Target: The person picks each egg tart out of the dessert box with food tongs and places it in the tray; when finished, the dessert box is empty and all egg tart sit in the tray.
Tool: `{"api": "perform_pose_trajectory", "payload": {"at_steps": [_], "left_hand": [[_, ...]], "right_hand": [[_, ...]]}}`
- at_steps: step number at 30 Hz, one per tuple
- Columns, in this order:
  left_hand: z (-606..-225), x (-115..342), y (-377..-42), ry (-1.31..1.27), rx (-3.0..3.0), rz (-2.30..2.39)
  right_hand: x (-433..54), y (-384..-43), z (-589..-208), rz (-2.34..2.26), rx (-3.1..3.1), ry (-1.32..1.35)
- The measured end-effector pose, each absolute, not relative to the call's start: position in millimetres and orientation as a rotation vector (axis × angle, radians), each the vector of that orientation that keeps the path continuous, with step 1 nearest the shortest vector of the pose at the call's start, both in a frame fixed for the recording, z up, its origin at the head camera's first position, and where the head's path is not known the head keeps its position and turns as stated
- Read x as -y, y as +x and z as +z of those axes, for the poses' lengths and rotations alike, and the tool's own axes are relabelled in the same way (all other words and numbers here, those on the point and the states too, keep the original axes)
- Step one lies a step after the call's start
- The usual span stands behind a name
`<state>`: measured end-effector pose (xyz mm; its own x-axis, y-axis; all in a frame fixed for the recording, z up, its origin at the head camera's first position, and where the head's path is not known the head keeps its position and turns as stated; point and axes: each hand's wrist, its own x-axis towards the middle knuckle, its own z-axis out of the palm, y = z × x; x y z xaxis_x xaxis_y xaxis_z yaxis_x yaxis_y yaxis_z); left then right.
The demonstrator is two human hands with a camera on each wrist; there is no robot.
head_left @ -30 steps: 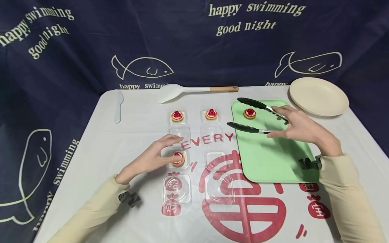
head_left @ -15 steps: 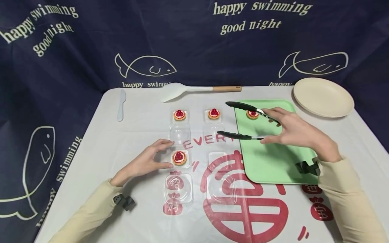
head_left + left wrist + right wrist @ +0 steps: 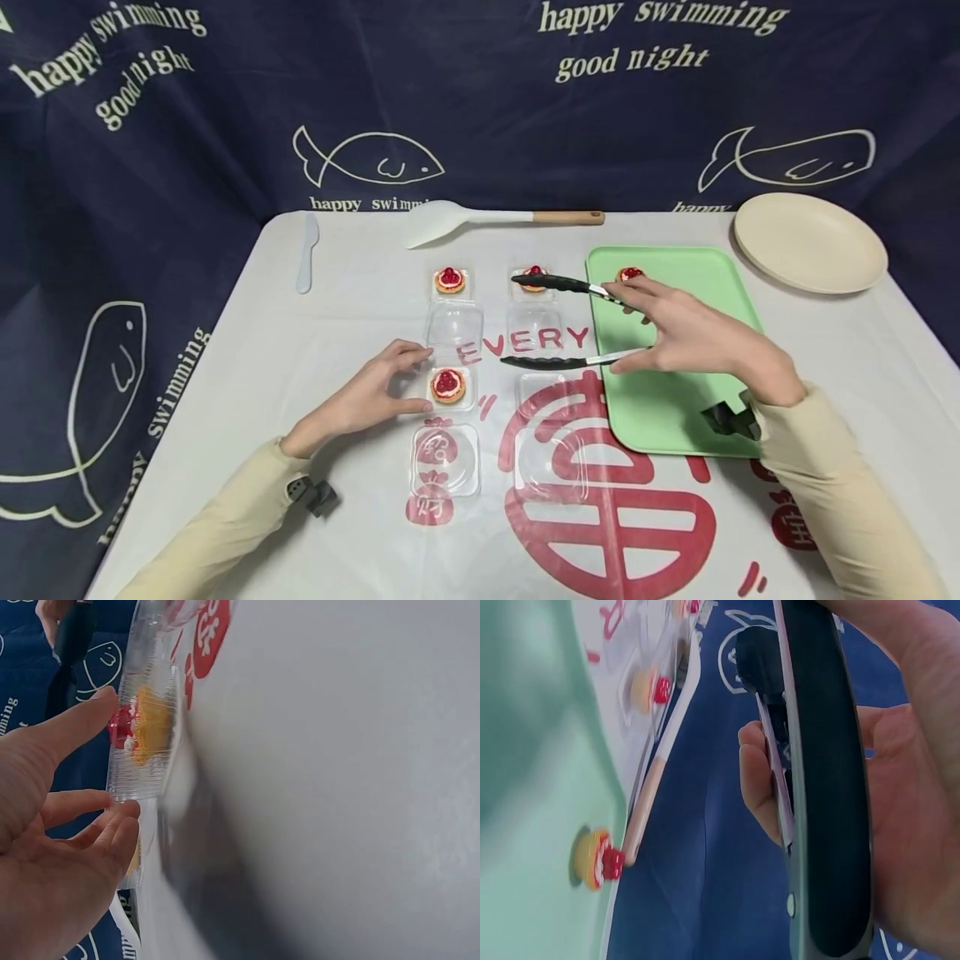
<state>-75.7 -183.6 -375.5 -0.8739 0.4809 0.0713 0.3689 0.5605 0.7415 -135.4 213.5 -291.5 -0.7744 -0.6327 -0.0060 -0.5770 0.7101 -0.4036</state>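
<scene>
My left hand (image 3: 365,390) is by the left side of a clear plastic box (image 3: 467,402) with a berry tart (image 3: 447,387) in it, thumb and fingers spread apart. In the left wrist view its fingertips (image 3: 126,810) are right at the box's edge. My right hand (image 3: 686,332) holds a pair of black-tipped tongs (image 3: 546,363), arms spread with nothing between them. The upper arm overlaps a second tart (image 3: 534,270) in the far right box. Beside the near left box lies another clear box (image 3: 545,400) with no tart in it.
A green tray (image 3: 675,425) bears one tart (image 3: 594,859), partly hidden by my right hand in the head view. A further boxed tart (image 3: 450,280) sits far left. Behind lie a white spatula (image 3: 480,218), a pale blue knife (image 3: 307,254) and a beige plate (image 3: 810,246).
My right hand has carried the spread tongs left and toward me, off the tray toward the boxes. My left hand has drawn back from over the near tart to its box's left side.
</scene>
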Motion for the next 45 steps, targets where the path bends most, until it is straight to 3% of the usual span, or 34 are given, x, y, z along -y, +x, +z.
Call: {"api": "perform_pose_trajectory", "payload": {"at_steps": [18, 45], "left_hand": [[-373, 181, -81, 0.732, -2.649, 1.134], [-363, 179, -84, 0.762, -2.633, 1.053]], "right_hand": [[-151, -136, -297, -0.456, -2.560, -1.354], [-95, -139, -274, -0.172, -2.455, -1.417]]}}
